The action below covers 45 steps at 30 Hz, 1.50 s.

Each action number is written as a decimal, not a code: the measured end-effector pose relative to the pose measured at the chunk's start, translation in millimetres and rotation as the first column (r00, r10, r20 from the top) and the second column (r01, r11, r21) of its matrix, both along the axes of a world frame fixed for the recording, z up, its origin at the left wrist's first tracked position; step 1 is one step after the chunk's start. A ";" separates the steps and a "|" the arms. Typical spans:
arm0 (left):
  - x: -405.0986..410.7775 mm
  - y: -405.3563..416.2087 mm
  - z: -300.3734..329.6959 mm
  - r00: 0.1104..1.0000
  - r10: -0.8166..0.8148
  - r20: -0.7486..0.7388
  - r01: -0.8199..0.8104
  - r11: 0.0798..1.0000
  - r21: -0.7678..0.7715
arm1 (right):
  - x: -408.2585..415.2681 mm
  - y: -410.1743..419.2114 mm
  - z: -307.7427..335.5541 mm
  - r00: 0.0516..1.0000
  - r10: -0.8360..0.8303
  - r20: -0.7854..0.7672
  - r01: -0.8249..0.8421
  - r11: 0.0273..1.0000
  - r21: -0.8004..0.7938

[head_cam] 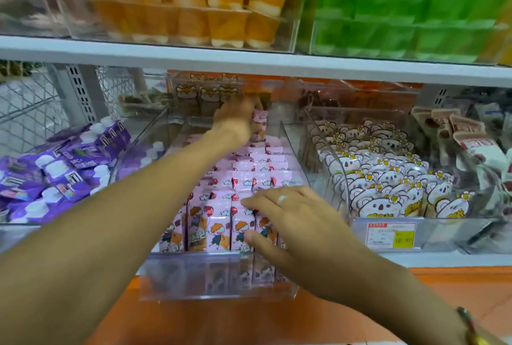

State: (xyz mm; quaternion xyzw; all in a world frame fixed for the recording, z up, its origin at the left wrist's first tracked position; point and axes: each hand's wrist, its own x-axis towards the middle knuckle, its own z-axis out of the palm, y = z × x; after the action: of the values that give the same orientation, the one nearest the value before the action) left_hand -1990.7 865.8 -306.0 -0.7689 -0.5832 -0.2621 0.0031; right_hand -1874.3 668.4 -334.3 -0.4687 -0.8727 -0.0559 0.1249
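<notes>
Left hand (235, 120): at the far end of the clear bin (194, 275), with the back of the hand toward us. Its fingers are hidden and blurred, so I cannot tell whether they pinch the raised packet (260, 118) just beside them or only touch it.
Right hand (291, 220): rests on the front row, fingers (260, 202) straight and slightly spread over the packet tops, thumb against the packet faces. It grips nothing.
Pink packets (249, 167): stand on edge in tight rows that fill the bin from front wall to back. The bin is on the lower shelf, between the purple pouches (55, 167) and the koala packets (388, 178).
Raised packet: stands higher than its row. If the hold is loose, it would likely drop flat across the tops or slip behind the bin, out of easy reach.
Front row: steadied by the flat hand alone, as I judge. Lifting that hand while the far end is pushed could let the rows lean and fan forward.
Clear bin: its front wall stands forward of the neighbouring bin's price tag (390, 235). A downward press at the front might tip it off the shelf edge and spill packets.
Left forearm: crosses low over the rows. A quick pull back could drag packets up with it.
</notes>
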 end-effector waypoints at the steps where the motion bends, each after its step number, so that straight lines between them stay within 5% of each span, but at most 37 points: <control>1: 0.9 1.9 -4.2 0.999 0.015 -0.037 -0.015 1.000 -0.012 | 0.4 0.0 0.1 1.000 0.006 -0.011 -0.006 1.000 -0.001; 6: -10.7 6.1 -16.8 0.958 -0.142 -0.247 0.092 0.975 -0.200 | 1.7 -1.1 1.1 0.998 0.033 -0.048 -0.033 0.999 -0.003; 11: -16.4 -0.3 -10.3 0.951 -0.222 -0.214 0.213 0.975 -0.066 | 4.7 0.3 4.8 0.992 0.047 -0.114 -0.045 0.999 0.019; 15: -16.1 -4.3 -10.3 0.926 -0.213 -0.311 0.185 0.976 -0.117 | 16.9 2.0 13.9 0.961 -0.092 -0.262 0.132 0.982 0.137; 20: -12.4 -7.0 -9.7 0.969 -0.172 -0.177 0.145 0.977 -0.156 | 37.6 2.4 9.4 0.888 -0.287 -0.360 0.313 0.950 0.014; 24: -10.7 -9.3 -10.4 0.992 -0.103 -0.072 0.094 0.989 -0.117 | 37.5 3.2 6.5 0.850 -0.300 -0.433 0.281 0.954 -0.109; 29: -17.8 -16.7 1.1 0.970 -0.055 0.239 0.063 0.998 -0.024 | 41.1 3.1 1.8 0.801 -0.301 -0.517 0.267 0.953 -0.141; 32: -17.9 -32.6 12.0 0.887 -0.058 0.457 0.071 0.997 -0.012 | 40.7 5.0 1.4 0.791 -0.303 -0.531 0.266 0.953 -0.146; 37: -34.7 -83.8 8.6 0.548 -0.056 0.834 0.083 0.996 0.012 | 38.9 9.9 8.9 0.800 -0.283 -0.530 0.313 0.949 -0.033; 40: -49.1 -123.4 5.0 0.382 -0.094 0.919 0.118 0.992 0.052 | 24.7 7.4 19.3 0.778 -0.210 -0.593 0.298 0.953 0.053; 45: -52.9 -169.5 1.2 0.317 -0.177 0.932 0.164 0.978 0.130 | -20.9 -2.4 27.4 0.723 -0.079 -0.686 0.086 0.996 -0.025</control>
State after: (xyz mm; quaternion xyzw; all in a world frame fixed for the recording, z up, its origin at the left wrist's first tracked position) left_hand -2043.6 696.2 -304.8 -0.5344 -0.3927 -0.6585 -0.3557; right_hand -1895.2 666.0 -306.9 -0.4941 -0.7427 0.1118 0.4379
